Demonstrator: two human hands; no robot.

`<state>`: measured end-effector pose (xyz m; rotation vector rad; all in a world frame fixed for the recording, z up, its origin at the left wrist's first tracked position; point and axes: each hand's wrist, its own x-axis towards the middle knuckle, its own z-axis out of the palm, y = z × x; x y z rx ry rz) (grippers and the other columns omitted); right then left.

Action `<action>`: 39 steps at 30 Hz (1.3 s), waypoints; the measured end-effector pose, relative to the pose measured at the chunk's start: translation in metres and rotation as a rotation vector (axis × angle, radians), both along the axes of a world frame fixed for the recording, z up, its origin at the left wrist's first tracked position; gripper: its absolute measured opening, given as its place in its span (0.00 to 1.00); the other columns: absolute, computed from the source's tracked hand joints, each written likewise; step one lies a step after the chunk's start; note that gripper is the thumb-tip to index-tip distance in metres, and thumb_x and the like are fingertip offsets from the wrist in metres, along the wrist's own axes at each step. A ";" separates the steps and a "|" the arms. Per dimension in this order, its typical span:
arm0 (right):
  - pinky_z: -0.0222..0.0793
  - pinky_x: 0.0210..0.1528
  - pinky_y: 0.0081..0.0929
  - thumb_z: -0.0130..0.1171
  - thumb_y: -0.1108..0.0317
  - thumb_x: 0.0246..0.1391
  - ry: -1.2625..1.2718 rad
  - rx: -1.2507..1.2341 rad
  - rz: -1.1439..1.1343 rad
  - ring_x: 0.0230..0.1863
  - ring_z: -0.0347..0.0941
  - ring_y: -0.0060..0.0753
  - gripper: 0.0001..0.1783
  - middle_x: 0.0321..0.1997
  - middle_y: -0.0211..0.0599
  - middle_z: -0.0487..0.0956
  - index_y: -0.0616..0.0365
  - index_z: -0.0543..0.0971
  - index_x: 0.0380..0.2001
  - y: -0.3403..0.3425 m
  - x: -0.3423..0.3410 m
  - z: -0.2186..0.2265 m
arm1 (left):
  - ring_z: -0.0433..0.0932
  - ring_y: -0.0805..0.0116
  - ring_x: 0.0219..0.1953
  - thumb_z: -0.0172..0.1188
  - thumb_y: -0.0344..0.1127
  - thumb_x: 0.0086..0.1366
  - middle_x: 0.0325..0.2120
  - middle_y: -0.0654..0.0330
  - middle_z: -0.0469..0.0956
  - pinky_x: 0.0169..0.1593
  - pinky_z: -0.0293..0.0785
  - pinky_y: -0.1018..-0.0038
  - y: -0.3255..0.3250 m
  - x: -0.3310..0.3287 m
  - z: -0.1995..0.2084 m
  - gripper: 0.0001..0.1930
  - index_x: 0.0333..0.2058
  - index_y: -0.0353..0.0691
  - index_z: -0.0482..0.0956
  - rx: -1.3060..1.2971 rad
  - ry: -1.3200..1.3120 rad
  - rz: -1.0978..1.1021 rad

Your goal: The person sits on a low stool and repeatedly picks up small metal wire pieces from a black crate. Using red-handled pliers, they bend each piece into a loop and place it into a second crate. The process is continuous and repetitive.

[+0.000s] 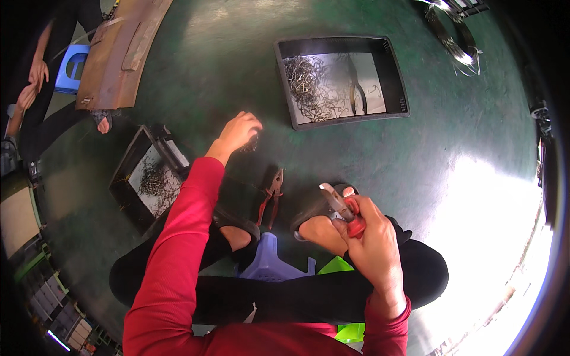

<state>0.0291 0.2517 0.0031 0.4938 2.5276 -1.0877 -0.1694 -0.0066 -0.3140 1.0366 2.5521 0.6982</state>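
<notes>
My right hand (375,246) is closed round red-handled pliers (338,203), their metal jaws tilted up and left above my foot. My left hand (240,132) is stretched forward over the floor with its fingers curled in. A small dark cluster (250,143) shows beneath those fingers; blur hides what it is and whether I grip it. Another pair of red-handled pliers (272,199) lies on the green floor between my feet. To the left of my left forearm, a black tray (123,178) holds a tangle of small bent wire pieces (155,181).
Farther ahead stands a larger black tray (347,123) with many bent wires (306,83) and dark-handled pliers (357,95). A wire coil (454,38) lies far right. At far left, a person's hands (32,83) show near a blue stool (71,68) and a brown board (113,65). A purple stool (273,261) is under me.
</notes>
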 end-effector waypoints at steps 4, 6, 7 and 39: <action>0.71 0.39 0.37 0.65 0.70 0.49 0.004 -0.009 0.009 0.39 0.77 0.56 0.19 0.36 0.51 0.78 0.62 0.72 0.44 -0.005 -0.005 -0.005 | 0.71 0.63 0.47 0.64 0.34 0.54 0.37 0.66 0.75 0.48 0.72 0.65 0.000 -0.009 0.002 0.07 0.34 0.49 0.80 -0.096 -0.010 -0.112; 0.71 0.40 0.37 0.65 0.69 0.49 0.001 -0.021 0.020 0.39 0.77 0.56 0.19 0.37 0.51 0.78 0.62 0.73 0.44 -0.007 -0.006 -0.007 | 0.70 0.63 0.48 0.64 0.35 0.54 0.37 0.66 0.74 0.49 0.71 0.64 0.000 -0.010 0.001 0.07 0.33 0.49 0.80 -0.158 -0.014 -0.149; 0.71 0.40 0.38 0.65 0.69 0.49 -0.014 -0.013 0.024 0.39 0.77 0.56 0.19 0.37 0.50 0.78 0.62 0.73 0.43 -0.008 -0.006 -0.007 | 0.70 0.63 0.48 0.64 0.35 0.54 0.37 0.66 0.74 0.49 0.71 0.64 0.001 -0.010 0.000 0.06 0.32 0.49 0.79 -0.194 -0.018 -0.164; 0.68 0.39 0.23 0.64 0.66 0.54 0.066 -0.293 0.201 0.32 0.70 0.20 0.13 0.29 0.32 0.77 0.63 0.76 0.39 -0.050 0.031 0.028 | 0.81 0.69 0.36 0.59 0.34 0.65 0.34 0.60 0.80 0.40 0.78 0.74 -0.009 0.178 0.332 0.11 0.42 0.34 0.80 1.063 -0.841 0.602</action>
